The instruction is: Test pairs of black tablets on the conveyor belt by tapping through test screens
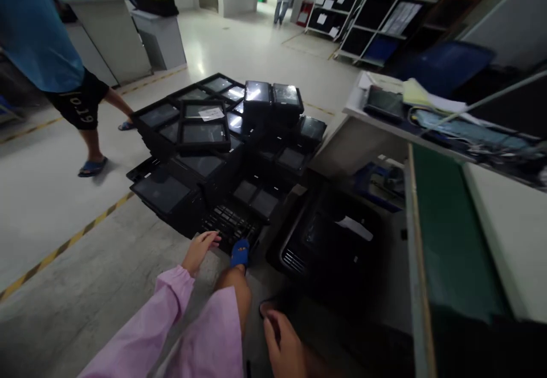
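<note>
My left hand, in a pink sleeve, hangs in the air with its fingers stretched out and nothing in them. It is nearest to a black slatted crate on the floor, just beyond the fingertips. Lower down, my right hand is loosely curled, the thumb apart from the fingers, and I see nothing in it. Ahead stand stacks of black trays with dark glossy panels. One two-panel tray on top bears a white paper label. Two more stacks rise behind it.
A large black bin-like container stands right of my feet. The workbench on the right holds papers and cables, with a green board below. A person in a blue shirt is at the left. Wheeled racks stand behind.
</note>
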`<move>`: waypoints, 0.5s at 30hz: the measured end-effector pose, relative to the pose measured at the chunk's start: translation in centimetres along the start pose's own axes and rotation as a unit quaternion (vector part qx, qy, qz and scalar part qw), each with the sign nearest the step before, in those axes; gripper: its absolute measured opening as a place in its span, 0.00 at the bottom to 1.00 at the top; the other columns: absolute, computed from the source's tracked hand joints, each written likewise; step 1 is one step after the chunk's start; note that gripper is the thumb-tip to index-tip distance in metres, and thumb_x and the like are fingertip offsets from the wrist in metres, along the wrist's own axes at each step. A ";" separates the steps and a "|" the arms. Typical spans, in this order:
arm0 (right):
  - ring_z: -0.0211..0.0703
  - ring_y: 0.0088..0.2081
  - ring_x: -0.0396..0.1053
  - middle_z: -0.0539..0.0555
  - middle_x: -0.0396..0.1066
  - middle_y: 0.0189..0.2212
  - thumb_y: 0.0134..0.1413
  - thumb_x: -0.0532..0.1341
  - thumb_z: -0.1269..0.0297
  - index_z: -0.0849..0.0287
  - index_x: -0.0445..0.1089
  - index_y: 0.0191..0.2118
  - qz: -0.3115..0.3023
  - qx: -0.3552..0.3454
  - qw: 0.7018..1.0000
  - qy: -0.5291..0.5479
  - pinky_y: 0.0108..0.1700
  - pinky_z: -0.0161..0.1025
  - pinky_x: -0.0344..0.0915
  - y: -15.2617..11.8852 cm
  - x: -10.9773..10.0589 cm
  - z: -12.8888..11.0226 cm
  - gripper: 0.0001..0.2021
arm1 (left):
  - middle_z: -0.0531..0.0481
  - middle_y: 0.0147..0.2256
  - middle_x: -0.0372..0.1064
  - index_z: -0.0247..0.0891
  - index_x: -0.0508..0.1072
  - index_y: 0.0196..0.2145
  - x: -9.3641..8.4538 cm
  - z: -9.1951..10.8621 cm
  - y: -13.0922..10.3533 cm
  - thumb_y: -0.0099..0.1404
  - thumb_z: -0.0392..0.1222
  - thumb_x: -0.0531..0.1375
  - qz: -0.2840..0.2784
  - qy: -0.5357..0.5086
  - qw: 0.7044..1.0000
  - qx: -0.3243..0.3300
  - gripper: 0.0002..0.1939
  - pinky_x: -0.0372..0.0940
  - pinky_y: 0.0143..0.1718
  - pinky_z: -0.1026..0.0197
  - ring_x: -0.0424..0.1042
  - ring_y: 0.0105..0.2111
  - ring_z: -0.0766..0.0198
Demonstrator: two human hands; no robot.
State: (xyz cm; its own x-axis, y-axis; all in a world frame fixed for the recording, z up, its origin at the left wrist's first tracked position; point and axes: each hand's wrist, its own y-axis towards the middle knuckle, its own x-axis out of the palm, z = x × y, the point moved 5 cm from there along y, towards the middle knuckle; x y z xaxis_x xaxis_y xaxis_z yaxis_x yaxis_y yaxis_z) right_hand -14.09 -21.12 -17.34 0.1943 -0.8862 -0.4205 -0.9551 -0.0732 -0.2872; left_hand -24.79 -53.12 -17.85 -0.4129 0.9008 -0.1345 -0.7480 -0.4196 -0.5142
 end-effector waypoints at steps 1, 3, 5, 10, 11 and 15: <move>0.53 0.42 0.75 0.61 0.77 0.40 0.58 0.56 0.49 0.58 0.76 0.42 -0.028 -0.009 1.000 0.003 0.46 0.43 0.71 2.9 0.9 -0.1 0.20 | 0.42 0.37 0.77 0.35 0.75 0.40 -0.3 -1.3 1.6 0.55 0.58 0.62 0.024 -0.011 0.999 -0.018 0.23 0.66 0.43 0.53 0.75 0.35 0.56; 0.54 0.44 0.74 0.62 0.76 0.42 0.55 0.57 0.51 0.60 0.75 0.43 -0.054 0.005 0.999 0.006 0.48 0.45 0.70 9.4 2.1 0.3 0.19 | 0.43 0.34 0.76 0.35 0.74 0.38 0.1 -4.0 5.0 0.56 0.55 0.64 0.065 -0.032 0.996 -0.052 0.21 0.67 0.42 0.53 0.75 0.33 0.56; 0.57 0.44 0.74 0.63 0.76 0.42 0.50 0.59 0.51 0.61 0.75 0.42 -0.040 0.038 0.998 0.020 0.49 0.49 0.68 16.2 3.3 1.4 0.20 | 0.45 0.32 0.75 0.34 0.73 0.37 1.4 -6.5 8.8 0.58 0.52 0.64 0.094 -0.050 0.991 -0.081 0.18 0.67 0.41 0.54 0.75 0.32 0.58; 0.57 0.46 0.72 0.64 0.75 0.41 0.43 0.63 0.55 0.62 0.73 0.42 0.013 0.137 0.989 0.059 0.53 0.50 0.65 32.1 7.5 7.5 0.20 | 0.46 0.38 0.74 0.33 0.72 0.42 6.6 -11.2 20.4 0.68 0.48 0.60 0.112 -0.084 0.982 -0.126 0.14 0.69 0.44 0.52 0.75 0.37 0.60; 0.57 0.47 0.71 0.64 0.75 0.41 0.43 0.63 0.56 0.63 0.73 0.42 0.030 0.162 0.984 0.066 0.54 0.51 0.64 34.8 8.1 9.2 0.21 | 0.45 0.40 0.73 0.33 0.72 0.44 7.7 -11.9 22.8 0.69 0.48 0.59 0.110 -0.090 0.981 -0.131 0.14 0.69 0.45 0.51 0.75 0.40 0.60; 0.57 0.52 0.68 0.64 0.73 0.43 0.44 0.65 0.57 0.66 0.71 0.45 0.108 0.248 0.957 0.106 0.55 0.50 0.64 42.9 8.9 16.2 0.23 | 0.40 0.50 0.71 0.35 0.71 0.46 12.0 -14.1 31.9 0.67 0.49 0.61 0.104 -0.119 0.977 -0.140 0.16 0.65 0.54 0.53 0.72 0.50 0.57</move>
State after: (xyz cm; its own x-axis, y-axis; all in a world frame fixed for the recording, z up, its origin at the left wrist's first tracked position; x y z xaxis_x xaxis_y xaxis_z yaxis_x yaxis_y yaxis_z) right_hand -49.71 -24.75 -47.41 -0.0948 -0.9329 -0.3474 -0.7341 0.3012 -0.6086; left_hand -46.28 -54.09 -47.86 -0.6743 0.7344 -0.0769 -0.4772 -0.5129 -0.7136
